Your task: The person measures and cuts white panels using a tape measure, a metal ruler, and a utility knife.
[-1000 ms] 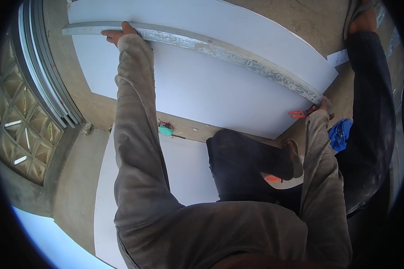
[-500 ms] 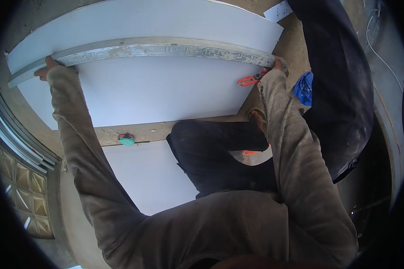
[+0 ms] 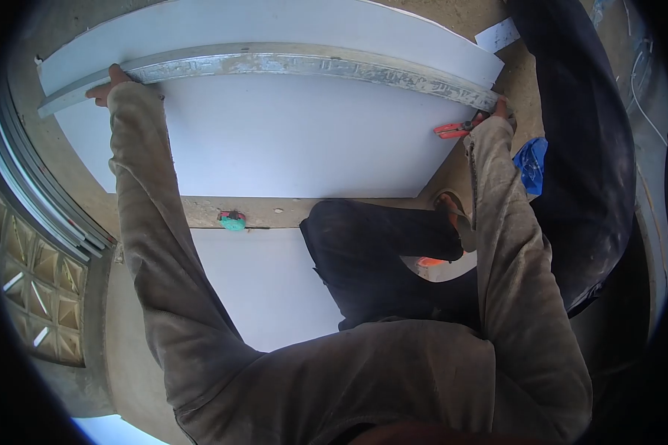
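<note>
A long metal straightedge [image 3: 304, 61] lies across a large white board [image 3: 289, 137] on the floor. Near its left end, my left hand [image 3: 113, 87] grips the straightedge, thumb and fingers around its edges. At the other end, my right hand [image 3: 502, 110] is closed against the straightedge, its fingers partly hidden by the sleeve. What looks like a red utility knife [image 3: 453, 130] juts leftward from that hand over the board's right part; its blade cannot be made out.
Nearer me lies another white board [image 3: 256, 282]. A green and red tape measure [image 3: 232, 221] sits in the gap between boards. A blue plastic bag [image 3: 529, 163] is by my right leg. Metal profiles [image 3: 41, 182] and a patterned glass panel [image 3: 33, 274] stand at left.
The view has shifted, so the whole scene appears farther right and slightly higher. Both hands and the straightedge keep their places on the board.
</note>
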{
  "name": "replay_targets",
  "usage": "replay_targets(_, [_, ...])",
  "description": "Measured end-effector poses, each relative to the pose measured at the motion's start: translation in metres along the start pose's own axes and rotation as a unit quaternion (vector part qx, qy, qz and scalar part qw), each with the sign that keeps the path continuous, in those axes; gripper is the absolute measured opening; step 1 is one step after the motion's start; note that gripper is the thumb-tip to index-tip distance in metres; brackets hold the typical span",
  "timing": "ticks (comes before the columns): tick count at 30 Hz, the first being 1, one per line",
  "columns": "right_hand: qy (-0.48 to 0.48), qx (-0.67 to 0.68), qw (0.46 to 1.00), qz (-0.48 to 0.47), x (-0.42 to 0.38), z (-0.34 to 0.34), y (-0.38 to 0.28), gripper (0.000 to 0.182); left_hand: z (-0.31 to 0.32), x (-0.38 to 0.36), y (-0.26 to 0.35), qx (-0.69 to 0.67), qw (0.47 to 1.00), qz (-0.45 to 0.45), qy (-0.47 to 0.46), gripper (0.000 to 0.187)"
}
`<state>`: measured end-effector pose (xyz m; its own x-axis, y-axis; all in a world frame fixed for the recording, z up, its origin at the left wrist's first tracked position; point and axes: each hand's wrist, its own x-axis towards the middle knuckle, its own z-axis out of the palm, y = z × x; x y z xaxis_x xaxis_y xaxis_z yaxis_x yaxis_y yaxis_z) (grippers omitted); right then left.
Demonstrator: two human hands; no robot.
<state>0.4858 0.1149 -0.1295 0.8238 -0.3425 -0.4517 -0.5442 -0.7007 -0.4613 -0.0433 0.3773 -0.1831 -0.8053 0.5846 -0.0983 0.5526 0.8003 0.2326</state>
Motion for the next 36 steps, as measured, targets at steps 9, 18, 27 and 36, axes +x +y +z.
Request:
replay_targets(9, [-0.080,-0.061,0.994,-0.049,0.002,-0.004,0.000,0.049,-0.002,0.006,-0.005,0.029,1.000,-0.004,-0.001,0.091])
replay_targets(18, [-0.030,-0.041,0.995,-0.084,0.007,0.000,0.008,0.051,-0.014,-0.020,0.006,-0.111,0.992,-0.032,-0.041,0.091])
replay_targets(27, [-0.087,-0.029,0.994,-0.067,0.008,-0.001,0.005,0.046,-0.012,-0.011,-0.001,-0.104,0.993,-0.008,-0.056,0.089])
replay_targets(36, [-0.069,-0.033,0.996,-0.046,0.038,-0.001,0.014,0.042,-0.016,-0.009,0.005,-0.131,0.988,-0.033,-0.081,0.088])
